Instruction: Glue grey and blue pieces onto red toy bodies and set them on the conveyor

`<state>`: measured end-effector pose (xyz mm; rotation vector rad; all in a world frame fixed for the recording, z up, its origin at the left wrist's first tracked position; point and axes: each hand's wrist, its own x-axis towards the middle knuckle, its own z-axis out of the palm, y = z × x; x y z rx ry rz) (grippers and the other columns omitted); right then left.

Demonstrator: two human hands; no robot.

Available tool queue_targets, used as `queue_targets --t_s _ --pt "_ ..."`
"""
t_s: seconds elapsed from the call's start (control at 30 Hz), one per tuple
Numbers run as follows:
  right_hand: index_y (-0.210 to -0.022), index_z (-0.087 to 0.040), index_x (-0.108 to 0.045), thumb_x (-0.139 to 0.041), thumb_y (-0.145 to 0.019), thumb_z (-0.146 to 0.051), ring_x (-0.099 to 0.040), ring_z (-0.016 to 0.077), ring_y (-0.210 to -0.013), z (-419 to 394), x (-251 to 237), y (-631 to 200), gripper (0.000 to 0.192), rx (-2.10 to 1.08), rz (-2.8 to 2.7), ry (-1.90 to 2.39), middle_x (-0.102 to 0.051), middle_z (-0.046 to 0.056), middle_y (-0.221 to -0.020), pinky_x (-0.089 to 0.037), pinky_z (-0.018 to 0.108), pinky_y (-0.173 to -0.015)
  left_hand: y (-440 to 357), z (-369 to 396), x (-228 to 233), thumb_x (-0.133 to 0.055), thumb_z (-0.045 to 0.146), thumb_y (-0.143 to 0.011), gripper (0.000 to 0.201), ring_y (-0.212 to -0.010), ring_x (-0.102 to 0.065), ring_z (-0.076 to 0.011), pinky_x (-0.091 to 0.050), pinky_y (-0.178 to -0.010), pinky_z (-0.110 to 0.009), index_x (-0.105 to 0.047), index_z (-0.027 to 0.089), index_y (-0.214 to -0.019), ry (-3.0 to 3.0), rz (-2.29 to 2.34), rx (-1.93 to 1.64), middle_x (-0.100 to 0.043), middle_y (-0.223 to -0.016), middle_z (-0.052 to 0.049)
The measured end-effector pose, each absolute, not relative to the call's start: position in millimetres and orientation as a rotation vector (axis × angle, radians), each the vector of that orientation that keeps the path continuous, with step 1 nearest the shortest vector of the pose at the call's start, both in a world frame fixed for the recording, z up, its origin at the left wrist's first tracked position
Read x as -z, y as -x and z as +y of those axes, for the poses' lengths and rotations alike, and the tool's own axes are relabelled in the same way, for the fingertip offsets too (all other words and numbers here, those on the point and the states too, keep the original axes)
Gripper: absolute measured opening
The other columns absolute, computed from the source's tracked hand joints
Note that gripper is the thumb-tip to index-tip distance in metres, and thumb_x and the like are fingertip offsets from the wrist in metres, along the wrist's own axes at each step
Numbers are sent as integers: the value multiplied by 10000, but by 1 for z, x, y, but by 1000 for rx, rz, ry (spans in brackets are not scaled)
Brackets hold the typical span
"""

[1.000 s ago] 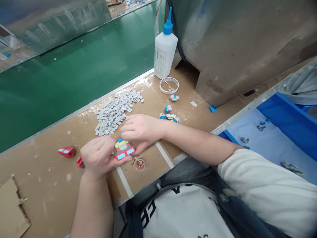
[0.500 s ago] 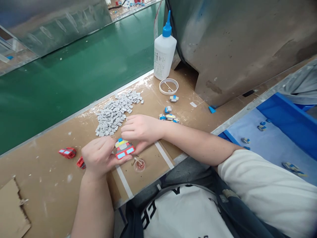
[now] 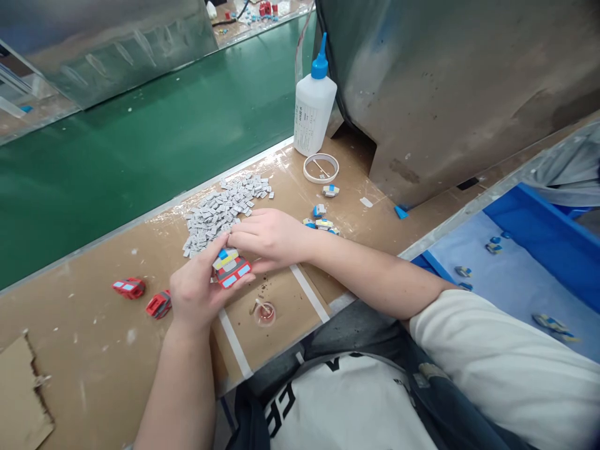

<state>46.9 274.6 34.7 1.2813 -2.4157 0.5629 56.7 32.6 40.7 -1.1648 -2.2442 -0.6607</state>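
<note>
Head view, looking down on a brown cardboard-covered bench [image 3: 94, 350] beside a green conveyor belt [image 3: 140, 144]. Both hands meet just left of frame centre over a small red toy block with light-blue panels and a yellow-and-blue top [image 3: 229, 269].

The left hand [image 3: 194, 294] comes up from the lower left and grips the block between thumb and curled fingers, closed on its lower left side. The right hand [image 3: 265, 234] comes in from the right, fingers bunched together, with the fingertips resting on the block's upper right, at its yellow-and-blue top. Whether those fingertips also pinch a small part cannot be told.

The block is held just above the bench, tilted, its long axis running from upper left to lower right. It sits directly between the two hands. The left hand carries it; the right hand only touches its top end.

Surroundings:
- A heap of small grey rectangular chips [image 3: 220, 209] lies just beyond the hands, near the right fingertips.
- A shallow clear dish with reddish contents [image 3: 264, 312] sits on the bench just below the block.
- Two more red toy pieces [image 3: 143, 295] lie left of the left hand.
- Several small blue-and-white assembled pieces [image 3: 321, 215] lie behind the right wrist.
- A white squeeze bottle with a blue nozzle [image 3: 314, 106] and a white ring-shaped lid [image 3: 320, 167] stand in the upper centre.
- A blue tray [image 3: 553, 237] at the right edge holds a few more pieces.
</note>
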Motion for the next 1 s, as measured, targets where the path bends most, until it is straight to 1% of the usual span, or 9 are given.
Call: queue_targets --t_s 0.13,0.3,0.4,0.47,0.53,0.63,0.7,0.87,1.0 --pt "-1252 -146 -581 -557 -1043 -441 -647 227 -946 278 -39 -50 361 -773 -2495 -1243 -721 115 -1122 -419 348 -815 -56 29 -39 -807 553 -971 589 -776 -812 -214 -590 -731 -286 -686 235 -1451 1063 -2276 747 -860 -1063 -72" --pt "-1010 -190 -550 -434 -1029 -361 -602 190 -819 275 -34 -58 207 -1230 -2197 -1119 -682 83 -934 -451 330 -753 -55 27 -38 -779 667 -947 546 -680 -757 -182 -564 -680 -274 -742 218 -1255 987 -2329 813 -840 -956 -50" --pt "-1061 -190 -538 -412 -1053 -386 -566 140 -707 271 -28 -63 234 -1625 -2006 -1126 -747 108 -1005 -479 296 -681 -55 27 -38 -731 741 -944 586 -675 -742 -183 -555 -679 -276 -746 211 -1194 924 -2383 817 -826 -918 -51" --pt "-1085 -187 -576 -435 -1049 -394 -540 100 -612 269 -26 -66 253 -1734 -1981 -1207 -807 118 -1089 -483 265 -628 -55 26 -37 -701 745 -961 582 -671 -737 -180 -550 -673 -273 -743 212 -1190 901 -2396 819 -823 -919 -49" --pt "-1056 -186 -636 -464 -1030 -368 -603 91 -612 270 -27 -67 252 -1650 -2005 -1289 -841 119 -1161 -516 248 -641 -56 24 -37 -688 729 -977 563 -673 -737 -181 -544 -665 -270 -736 215 -1201 892 -2385 820 -817 -911 -42" --pt "-1004 -193 -696 -484 -1003 -292 -731 111 -744 271 -28 -66 234 -1396 -2002 -1352 -847 103 -1254 -572 245 -728 -58 23 -36 -710 675 -986 508 -691 -741 -189 -535 -667 -270 -729 220 -1211 894 -2364 831 -804 -888 -31" --pt "-983 -201 -712 -489 -997 -264 -740 110 -740 272 -27 -64 231 -1278 -1983 -1355 -851 81 -1255 -581 249 -739 -59 23 -34 -722 653 -985 490 -693 -739 -190 -532 -673 -271 -728 221 -1215 905 -2352 842 -799 -883 -29" --pt "-914 -217 -720 -513 -994 -319 -733 140 -691 278 -19 -60 245 -1064 -2026 -1315 -872 85 -1107 -587 293 -712 -59 22 -32 -712 682 -979 516 -653 -726 -186 -532 -655 -277 -731 215 -1198 903 -2348 792 -791 -841 -26" --pt "-890 -203 -700 -474 -1046 -337 -735 153 -688 280 -19 -60 306 -1139 -1905 -1073 -855 95 -950 -572 300 -687 -57 20 -35 -679 724 -990 551 -595 -695 -170 -521 -632 -274 -725 216 -1198 888 -2274 772 -767 -781 -5"
